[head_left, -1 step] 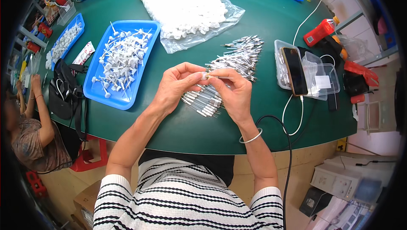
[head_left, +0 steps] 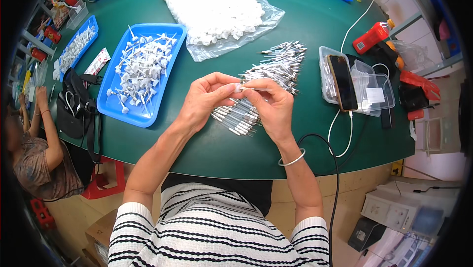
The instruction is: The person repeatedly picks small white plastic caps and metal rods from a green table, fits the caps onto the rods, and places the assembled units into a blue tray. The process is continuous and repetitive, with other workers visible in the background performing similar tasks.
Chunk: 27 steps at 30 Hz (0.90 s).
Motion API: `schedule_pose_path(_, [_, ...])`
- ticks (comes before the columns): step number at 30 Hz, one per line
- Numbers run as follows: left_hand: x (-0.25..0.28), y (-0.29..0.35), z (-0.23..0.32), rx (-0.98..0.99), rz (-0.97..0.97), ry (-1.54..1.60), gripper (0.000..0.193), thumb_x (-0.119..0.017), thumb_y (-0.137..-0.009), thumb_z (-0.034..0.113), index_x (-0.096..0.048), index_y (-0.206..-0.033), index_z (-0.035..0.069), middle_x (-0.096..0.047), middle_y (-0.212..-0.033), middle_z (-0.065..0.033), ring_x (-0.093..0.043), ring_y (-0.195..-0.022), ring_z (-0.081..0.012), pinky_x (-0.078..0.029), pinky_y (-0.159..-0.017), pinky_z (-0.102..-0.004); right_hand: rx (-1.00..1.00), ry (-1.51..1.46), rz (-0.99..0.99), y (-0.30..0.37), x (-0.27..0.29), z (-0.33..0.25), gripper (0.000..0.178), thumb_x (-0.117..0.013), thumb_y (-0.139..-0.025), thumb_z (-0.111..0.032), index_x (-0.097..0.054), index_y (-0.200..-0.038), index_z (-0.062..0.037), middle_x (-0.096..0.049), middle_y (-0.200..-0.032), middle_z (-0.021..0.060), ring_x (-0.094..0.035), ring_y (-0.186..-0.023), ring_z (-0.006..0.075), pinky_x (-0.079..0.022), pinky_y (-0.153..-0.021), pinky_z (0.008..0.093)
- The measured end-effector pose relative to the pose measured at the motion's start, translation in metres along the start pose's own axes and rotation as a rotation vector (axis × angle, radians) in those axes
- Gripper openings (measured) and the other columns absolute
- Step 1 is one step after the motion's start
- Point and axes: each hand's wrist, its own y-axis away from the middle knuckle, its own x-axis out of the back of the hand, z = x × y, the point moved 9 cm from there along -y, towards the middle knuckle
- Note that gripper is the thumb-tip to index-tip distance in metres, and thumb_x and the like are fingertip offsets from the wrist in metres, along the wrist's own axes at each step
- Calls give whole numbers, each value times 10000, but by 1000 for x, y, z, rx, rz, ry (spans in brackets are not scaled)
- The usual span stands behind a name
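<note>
Over the table, my left hand (head_left: 202,100) pinches a small white plastic cap (head_left: 237,88) between thumb and fingertips. My right hand (head_left: 272,112) is closed too, its thumb and forefinger meeting against the cap's right side. A sliver of something thin shows there, mostly hidden by the fingers. Beneath and behind both hands lies a pile of thin grey rods with white and metal ends (head_left: 283,60). A blue tray (head_left: 104,100) to the left holds many white caps with thin stems. Beyond the hands, a clear plastic bag (head_left: 268,19) is full of loose white caps.
A phone (head_left: 342,82) rests on clear plastic boxes (head_left: 382,104) at the right, with a white cable. Behind them lies a red bottle (head_left: 372,38). A black cable (head_left: 336,188) runs past my right wrist. At the left are a black bag (head_left: 74,104) and another person (head_left: 42,161).
My right fingertips have shifted very slightly against the white cap. Everything else stays where it was.
</note>
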Motion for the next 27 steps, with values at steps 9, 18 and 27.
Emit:
schedule_pose_path(9, [-2, 0, -5, 71, -25, 98, 174, -626, -900, 86, -622, -1048, -6, -674, -960, -94, -682, -881, -149, -574, -712, -194, -128, -39, 8, 0, 2, 4, 76, -681, -865, -81, -674, -887, -9, -657, -793, 21, -596, -701, 61, -477, -639, 215])
schedule_pose_path(18, [-2, -2, -6, 63, -33, 110, 177, -631, -893, 73, -620, -1050, -8, -677, -941, -90, -680, -879, -145, -571, -740, -202, -145, -32, -11, 0, 3, 9, 52, -688, -854, -64, -675, -870, -17, -638, -767, 5, -577, -675, 49, -459, -608, 205])
schedule_pose_path(27, [-7, 1, 7, -68, -37, 51, 255, -660, -869, 71, -605, -1101, -19, -681, -985, -92, -656, -892, -121, -545, -786, -227, -176, -144, -47, 0, -1, 8, 71, -665, -858, -18, -676, -925, 4, -659, -847, 36, -616, -761, 67, -496, -678, 202])
